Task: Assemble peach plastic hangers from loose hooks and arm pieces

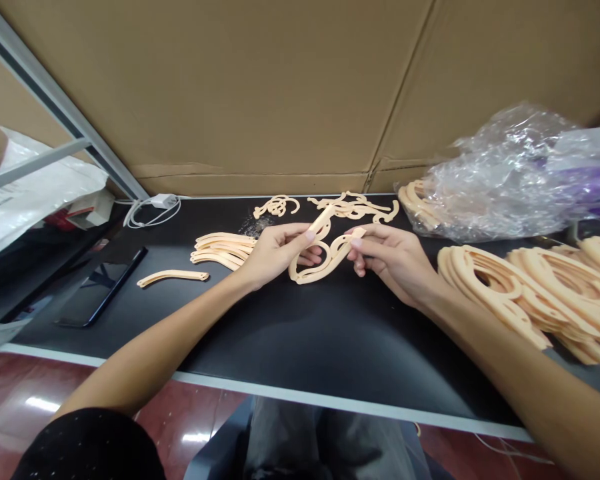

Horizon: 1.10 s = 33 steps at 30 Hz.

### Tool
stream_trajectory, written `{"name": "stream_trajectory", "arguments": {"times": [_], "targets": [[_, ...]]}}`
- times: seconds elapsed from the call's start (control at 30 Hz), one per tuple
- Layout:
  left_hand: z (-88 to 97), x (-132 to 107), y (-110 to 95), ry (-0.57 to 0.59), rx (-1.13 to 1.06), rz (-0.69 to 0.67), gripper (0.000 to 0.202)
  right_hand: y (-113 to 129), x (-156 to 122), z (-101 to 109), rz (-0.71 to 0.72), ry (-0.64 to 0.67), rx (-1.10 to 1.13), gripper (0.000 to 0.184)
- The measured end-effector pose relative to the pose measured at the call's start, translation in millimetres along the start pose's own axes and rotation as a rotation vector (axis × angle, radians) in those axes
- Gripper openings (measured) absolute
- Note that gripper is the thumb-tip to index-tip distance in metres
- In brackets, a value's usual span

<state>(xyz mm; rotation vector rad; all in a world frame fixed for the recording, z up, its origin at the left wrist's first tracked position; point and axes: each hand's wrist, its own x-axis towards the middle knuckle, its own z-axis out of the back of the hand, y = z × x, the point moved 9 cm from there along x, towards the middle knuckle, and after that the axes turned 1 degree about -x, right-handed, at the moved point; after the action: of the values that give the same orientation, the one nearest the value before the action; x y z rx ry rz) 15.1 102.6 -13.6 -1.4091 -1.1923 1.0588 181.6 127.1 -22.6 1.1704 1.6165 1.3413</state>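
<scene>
Between my two hands is a cream plastic hanger piece [316, 273], V-shaped with curved, looped cut-outs, raised over the black table. My left hand [280, 252] pinches its left arm between thumb and fingers. On the other arm's end, my right hand [387, 257] has thumb and fingertips closed. Some of the piece is covered by my fingers. Just left of my left hand lies a stack of slim curved plastic strips [223, 248], partly hidden by that hand. One loose strip [173, 277] rests apart from them.
Small plastic hooks [353, 205] lie in a pile at the back, beside a smaller heap [277, 207]. Stacked looped hanger pieces [490, 283] fill the right, below a clear plastic bag [510, 173]. A phone [103, 287] and white cable [153, 210] lie left. Cardboard [260, 87] stands behind.
</scene>
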Motion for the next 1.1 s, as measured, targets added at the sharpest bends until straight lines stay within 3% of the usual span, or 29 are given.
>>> {"name": "stream_trajectory", "arguments": {"times": [0.13, 0.67, 0.9, 1.0, 1.1], "targets": [[-6.2, -0.6, 0.2, 0.081, 0.016, -0.020, 0.024, -2.8, -0.4, -3.0, 0.000, 0.019, -0.008, 0.029], [-3.2, -0.2, 5.3, 0.074, 0.056, 0.036, 0.010, -1.8, -2.4, -8.9, -0.013, 0.078, -0.015, 0.033], [-7.5, -4.8, 13.6, 0.150, 0.019, 0.249, 0.015, 7.8, -7.5, -17.5, 0.048, 0.246, -0.179, 0.032], [-10.8, -7.0, 14.1, 0.203, -0.001, 0.301, 0.017, 11.7, -10.2, -19.7, 0.041, 0.299, -0.203, 0.047], [-12.6, -8.4, 16.7, 0.229, -0.030, 0.348, 0.016, 14.8, -10.1, -17.1, 0.071, 0.303, -0.232, 0.076]]}}
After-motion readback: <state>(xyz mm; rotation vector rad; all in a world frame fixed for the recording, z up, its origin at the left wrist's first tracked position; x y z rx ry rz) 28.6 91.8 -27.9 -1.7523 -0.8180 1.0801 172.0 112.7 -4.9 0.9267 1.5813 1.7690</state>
